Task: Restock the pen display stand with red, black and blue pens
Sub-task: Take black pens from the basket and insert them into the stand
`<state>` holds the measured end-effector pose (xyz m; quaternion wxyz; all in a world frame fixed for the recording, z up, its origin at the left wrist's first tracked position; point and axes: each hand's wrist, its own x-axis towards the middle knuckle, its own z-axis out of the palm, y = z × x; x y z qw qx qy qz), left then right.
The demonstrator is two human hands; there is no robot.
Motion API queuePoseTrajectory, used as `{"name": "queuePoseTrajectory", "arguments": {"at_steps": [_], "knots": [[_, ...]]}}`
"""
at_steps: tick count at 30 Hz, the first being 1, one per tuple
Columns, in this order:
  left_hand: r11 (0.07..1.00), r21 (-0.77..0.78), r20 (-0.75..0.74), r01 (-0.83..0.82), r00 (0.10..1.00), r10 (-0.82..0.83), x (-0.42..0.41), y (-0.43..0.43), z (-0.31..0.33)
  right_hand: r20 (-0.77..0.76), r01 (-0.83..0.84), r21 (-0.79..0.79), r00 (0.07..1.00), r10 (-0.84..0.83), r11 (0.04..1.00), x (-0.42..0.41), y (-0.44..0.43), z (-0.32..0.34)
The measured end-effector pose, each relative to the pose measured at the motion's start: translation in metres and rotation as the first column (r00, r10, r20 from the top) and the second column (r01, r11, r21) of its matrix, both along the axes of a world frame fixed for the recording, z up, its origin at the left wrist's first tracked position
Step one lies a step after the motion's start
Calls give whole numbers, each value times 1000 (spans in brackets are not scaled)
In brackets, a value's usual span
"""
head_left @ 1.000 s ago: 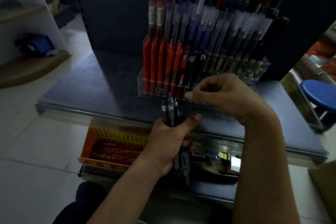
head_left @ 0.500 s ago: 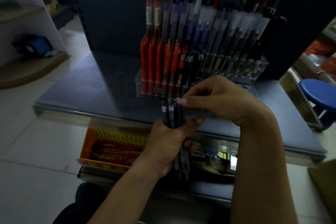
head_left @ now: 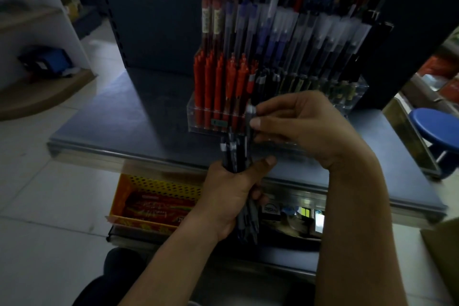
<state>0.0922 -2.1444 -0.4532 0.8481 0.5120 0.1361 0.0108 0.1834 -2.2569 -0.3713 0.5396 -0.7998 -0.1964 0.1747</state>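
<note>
A clear tiered pen display stand point(head_left: 198, 117) sits on a grey shelf. Its front row holds red pens point(head_left: 218, 87) on the left and black pens point(head_left: 270, 82) to their right; blue and clear-capped pens fill the rows behind. My left hand point(head_left: 231, 196) grips a bundle of black pens point(head_left: 236, 154) upright, just in front of the stand. My right hand point(head_left: 303, 126) pinches the top of one black pen point(head_left: 250, 119) between thumb and fingers. That pen stands higher than the others, its lower end still among them.
The grey shelf point(head_left: 129, 119) has a metal front edge. Below it sit an orange perforated basket point(head_left: 151, 204) with red packs and small goods on a lower shelf. A blue stool point(head_left: 437, 129) stands at the right, tiled floor at the left.
My right hand came down from the stand's front row to the bundle, took hold of one black pen's top and drew it upward. My left hand held steady.
</note>
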Motion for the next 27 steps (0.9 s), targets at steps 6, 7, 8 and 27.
{"name": "queuePoseTrajectory", "arguments": {"at_steps": [6,7,8,27], "knots": [[1000,11,-11,-6,1000,7,1,0,-3,250,197,375,919,-303,906,4,-8,6],[1000,5,-13,-9,1000,9,2,0,-4,322,196,411,883,-343,890,4,-8,7],[1000,-1,-15,-8,1000,8,2,0,-4,389,196,437,839,-381,878,4,-8,8],[998,60,-43,11,999,-8,1,-2,2,542,318,267,731,-415,910,25,1,-21]]}}
